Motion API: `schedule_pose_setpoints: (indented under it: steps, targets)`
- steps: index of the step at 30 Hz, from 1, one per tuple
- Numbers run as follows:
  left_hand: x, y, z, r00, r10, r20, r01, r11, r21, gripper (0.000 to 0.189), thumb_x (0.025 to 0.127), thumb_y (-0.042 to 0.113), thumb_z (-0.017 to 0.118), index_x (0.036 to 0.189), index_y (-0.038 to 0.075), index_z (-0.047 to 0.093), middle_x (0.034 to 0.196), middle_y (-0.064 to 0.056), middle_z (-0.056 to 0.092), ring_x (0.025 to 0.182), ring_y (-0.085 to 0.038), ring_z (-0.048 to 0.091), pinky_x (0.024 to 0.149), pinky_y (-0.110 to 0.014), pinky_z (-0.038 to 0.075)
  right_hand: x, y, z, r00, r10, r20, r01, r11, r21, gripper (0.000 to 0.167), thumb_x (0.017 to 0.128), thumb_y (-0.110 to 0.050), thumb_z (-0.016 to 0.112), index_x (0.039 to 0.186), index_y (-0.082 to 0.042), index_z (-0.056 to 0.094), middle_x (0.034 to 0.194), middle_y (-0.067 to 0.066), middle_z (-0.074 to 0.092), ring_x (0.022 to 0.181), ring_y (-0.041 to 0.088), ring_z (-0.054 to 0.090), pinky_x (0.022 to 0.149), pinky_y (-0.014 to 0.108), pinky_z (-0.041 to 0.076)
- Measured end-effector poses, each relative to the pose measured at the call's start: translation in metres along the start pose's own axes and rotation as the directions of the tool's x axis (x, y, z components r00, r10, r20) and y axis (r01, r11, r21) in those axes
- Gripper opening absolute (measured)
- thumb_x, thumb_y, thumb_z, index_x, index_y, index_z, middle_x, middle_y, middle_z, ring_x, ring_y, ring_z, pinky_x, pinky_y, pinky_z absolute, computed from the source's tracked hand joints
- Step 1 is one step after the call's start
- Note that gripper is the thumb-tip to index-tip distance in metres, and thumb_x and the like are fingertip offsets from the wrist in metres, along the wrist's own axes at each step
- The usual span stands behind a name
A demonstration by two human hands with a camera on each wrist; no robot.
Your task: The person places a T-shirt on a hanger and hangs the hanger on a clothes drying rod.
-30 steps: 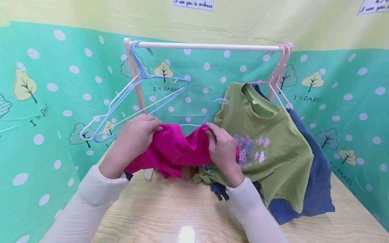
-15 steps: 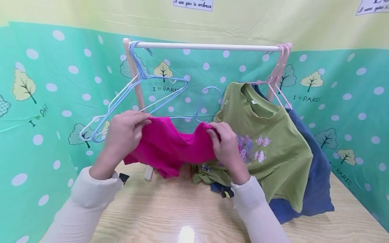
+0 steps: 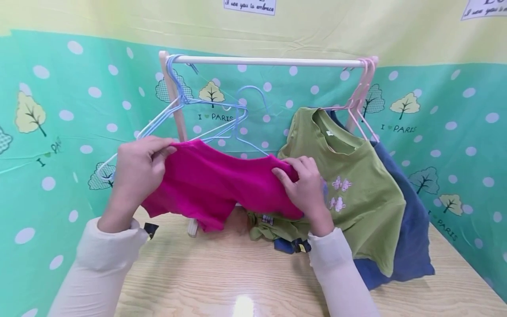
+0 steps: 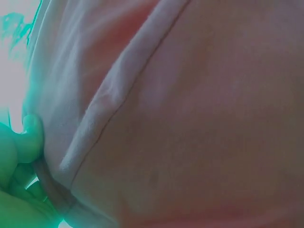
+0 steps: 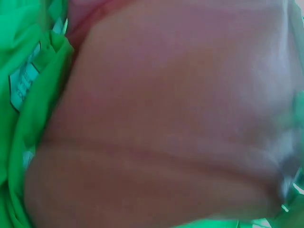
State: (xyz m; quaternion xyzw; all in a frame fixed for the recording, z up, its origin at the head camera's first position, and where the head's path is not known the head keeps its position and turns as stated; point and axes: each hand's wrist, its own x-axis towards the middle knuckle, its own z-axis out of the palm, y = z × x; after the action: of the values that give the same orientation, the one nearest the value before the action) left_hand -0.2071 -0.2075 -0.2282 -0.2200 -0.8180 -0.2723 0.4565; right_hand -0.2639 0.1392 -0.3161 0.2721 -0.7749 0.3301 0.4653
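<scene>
A magenta T-shirt (image 3: pixel 222 176) is spread between both hands, on a blue hanger (image 3: pixel 251 87) whose hook rises free above the neckline. My left hand (image 3: pixel 136 176) pinches the shirt's left shoulder edge between thumb and fingers. At the opposite shoulder, my right hand (image 3: pixel 305 187) grips the fabric, its thumb in front. Cloth hides the hanger's lower part. In the left wrist view the shirt (image 4: pixel 190 118) fills most of the picture, with the thumb pressing its edge. The shirt (image 5: pixel 166 104) also covers most of the right wrist view, where the hand is hardly visible.
A rack's white rail (image 3: pixel 269 60) spans the back. Blue and white hangers (image 3: pixel 186 100) hang at its left end. A green T-shirt (image 3: pixel 356 193) and a blue garment (image 3: pixel 416 246) hang on pink hangers (image 3: pixel 358 94) at right. The wooden table (image 3: pixel 222 273) lies below.
The hands have moved apart, the left hand going left and up, the right slightly right. The shirt is stretched wider, and the hanger's hook has shifted up and left.
</scene>
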Motion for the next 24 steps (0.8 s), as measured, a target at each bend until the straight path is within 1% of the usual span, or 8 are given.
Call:
schedule_pose_setpoints:
  steps: [3,5,9,13,17,20,22,24]
  targets:
    - [0.0,-0.002,-0.004,0.999,-0.035,-0.021,0.035,0.999,-0.009,0.017,0.091,-0.006,0.071,0.105,0.0,0.08,0.094,-0.017,0.077,0.079,-0.033,0.072,0.071,-0.005,0.037,0.001,0.004,-0.004,1.0,0.027,0.006,-0.027,1.0,0.005,0.028,0.089,-0.021,0.082,0.107,-0.002,0.074,0.095,0.014,0.069,0.085,0.029,0.059,0.07,0.041,0.05]
    - [0.0,-0.003,-0.006,0.998,-0.051,-0.032,0.05,0.999,-0.008,0.017,0.091,-0.004,0.072,0.105,0.0,0.08,0.095,-0.018,0.077,0.079,-0.032,0.071,0.071,-0.004,0.038,0.002,0.007,-0.005,1.0,0.018,-0.002,-0.017,1.0,0.025,0.024,0.091,-0.016,0.079,0.108,0.0,0.072,0.098,0.016,0.07,0.087,0.03,0.063,0.076,0.042,0.054]
    - [0.001,-0.004,-0.008,0.997,-0.059,-0.044,0.059,0.998,-0.006,0.014,0.091,-0.002,0.073,0.103,0.0,0.08,0.092,-0.017,0.076,0.074,-0.025,0.066,0.067,-0.006,0.037,0.001,0.011,-0.006,0.997,-0.071,-0.006,0.071,0.997,0.019,0.016,0.095,-0.005,0.071,0.108,0.004,0.068,0.099,0.018,0.07,0.09,0.032,0.067,0.082,0.045,0.057]
    - [0.0,-0.006,-0.009,0.998,-0.053,-0.041,0.054,0.999,0.005,0.013,0.092,-0.001,0.073,0.103,0.0,0.081,0.09,-0.017,0.076,0.071,-0.014,0.058,0.063,-0.008,0.036,0.0,0.012,-0.009,0.989,-0.138,0.045,0.139,0.99,-0.028,0.014,0.098,0.001,0.065,0.11,0.006,0.067,0.1,0.02,0.071,0.092,0.035,0.069,0.083,0.046,0.058]
    - [-0.002,-0.01,-0.011,0.998,-0.052,-0.045,0.053,0.998,0.02,0.012,0.091,-0.001,0.074,0.101,0.001,0.081,0.086,-0.014,0.075,0.068,-0.001,0.049,0.06,-0.009,0.035,-0.001,0.016,-0.014,0.988,-0.102,0.112,0.104,0.994,-0.016,0.012,0.101,0.001,0.06,0.108,0.006,0.067,0.096,0.019,0.071,0.085,0.033,0.07,0.078,0.044,0.058]
    - [-0.003,-0.011,-0.012,0.997,-0.057,-0.048,0.057,0.998,0.011,0.012,0.091,-0.001,0.075,0.1,0.001,0.081,0.085,-0.015,0.075,0.067,0.005,0.045,0.059,-0.009,0.035,0.0,0.017,-0.017,0.989,-0.055,0.139,0.054,0.998,0.013,0.011,0.101,-0.001,0.061,0.106,0.004,0.069,0.094,0.016,0.071,0.079,0.029,0.069,0.074,0.042,0.057]
    - [-0.004,-0.011,-0.011,0.997,-0.062,-0.051,0.062,0.998,0.0,0.012,0.091,-0.001,0.074,0.101,0.001,0.081,0.086,-0.015,0.075,0.067,0.005,0.046,0.059,-0.008,0.035,0.001,0.016,-0.018,0.988,-0.048,0.149,0.045,0.999,0.025,0.013,0.1,-0.003,0.063,0.108,0.004,0.07,0.098,0.016,0.072,0.083,0.03,0.069,0.076,0.043,0.057]
    - [-0.004,-0.009,-0.009,0.997,-0.066,-0.05,0.066,0.998,-0.008,0.013,0.091,-0.001,0.074,0.103,0.001,0.081,0.088,-0.016,0.076,0.067,0.001,0.049,0.061,-0.008,0.036,0.002,0.015,-0.016,0.987,-0.052,0.152,0.048,0.998,0.033,0.017,0.098,-0.004,0.066,0.113,0.004,0.07,0.104,0.017,0.073,0.091,0.031,0.07,0.082,0.045,0.057]
